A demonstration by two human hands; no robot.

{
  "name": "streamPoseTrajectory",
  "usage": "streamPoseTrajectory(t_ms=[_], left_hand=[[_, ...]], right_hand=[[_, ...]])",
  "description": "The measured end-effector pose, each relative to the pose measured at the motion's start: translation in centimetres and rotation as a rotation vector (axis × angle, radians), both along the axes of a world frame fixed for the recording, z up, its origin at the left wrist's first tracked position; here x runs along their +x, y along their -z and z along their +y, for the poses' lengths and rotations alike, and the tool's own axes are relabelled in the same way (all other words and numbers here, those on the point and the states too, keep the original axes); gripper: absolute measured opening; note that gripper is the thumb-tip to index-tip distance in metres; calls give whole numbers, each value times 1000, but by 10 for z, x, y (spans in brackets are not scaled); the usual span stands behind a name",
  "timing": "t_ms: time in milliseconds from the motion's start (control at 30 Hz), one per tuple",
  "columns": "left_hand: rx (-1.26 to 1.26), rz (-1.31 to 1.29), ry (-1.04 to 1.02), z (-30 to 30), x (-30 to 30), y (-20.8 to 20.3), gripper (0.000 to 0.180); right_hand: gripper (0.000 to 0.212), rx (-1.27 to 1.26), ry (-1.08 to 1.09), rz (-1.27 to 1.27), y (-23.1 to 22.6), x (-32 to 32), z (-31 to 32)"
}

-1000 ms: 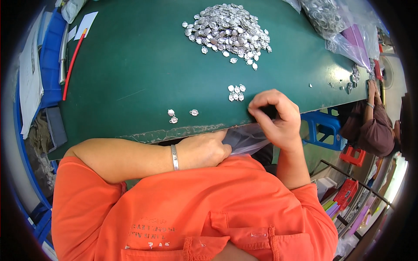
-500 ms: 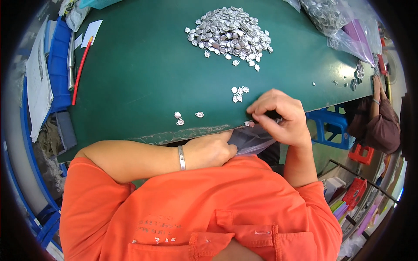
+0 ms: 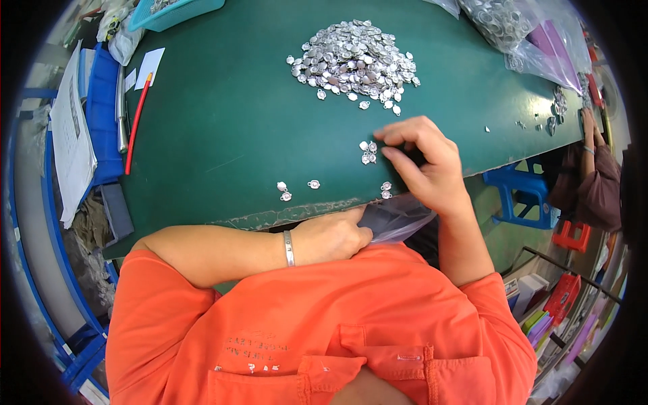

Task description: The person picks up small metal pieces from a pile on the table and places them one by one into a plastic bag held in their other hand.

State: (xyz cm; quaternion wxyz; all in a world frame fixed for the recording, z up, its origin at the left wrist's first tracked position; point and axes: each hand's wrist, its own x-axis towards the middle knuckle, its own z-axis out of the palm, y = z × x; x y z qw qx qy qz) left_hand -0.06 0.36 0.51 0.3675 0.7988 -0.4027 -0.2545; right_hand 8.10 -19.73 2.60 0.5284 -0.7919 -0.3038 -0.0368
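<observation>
My left hand is closed on the rim of a clear plastic bag just below the table's front edge; its fingertips are partly hidden. Above the table my right hand is open, thumb and forefinger apart, with nothing visible between them. Its fingertips are beside a small cluster of silvery metal charms, each with a little loop. Two more charms lie near the edge above the bag. Farther left are a single charm and a touching pair of charms.
A large heap of charms covers the far middle of the green table. At left lie a red pencil and a blue tray. Bagged metal parts sit far right. Beyond the right edge are a blue stool and another person's arm.
My right hand has moved up from the table edge to the small cluster, its fingers parting. Two charms near the edge now show uncovered. The left hand stays on the bag; the view has shifted slightly.
</observation>
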Motion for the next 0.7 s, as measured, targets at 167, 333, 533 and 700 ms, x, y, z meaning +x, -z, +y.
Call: streamPoseTrajectory(t_ms=[167,333,533,700], left_hand=[[-13,-5,-5,1,0,2,18],[-27,-27,-17,2,0,0,19],[-60,2,-33,0,1,-3,20],[-69,4,-58,2,0,-3,20]], right_hand=[[20,-122,27,-85,2,3,3],[19,-29,-84,20,-3,0,-10],[18,-128,-96,-178,-3,0,6],[17,-50,-100,93,-2,-2,-8]])
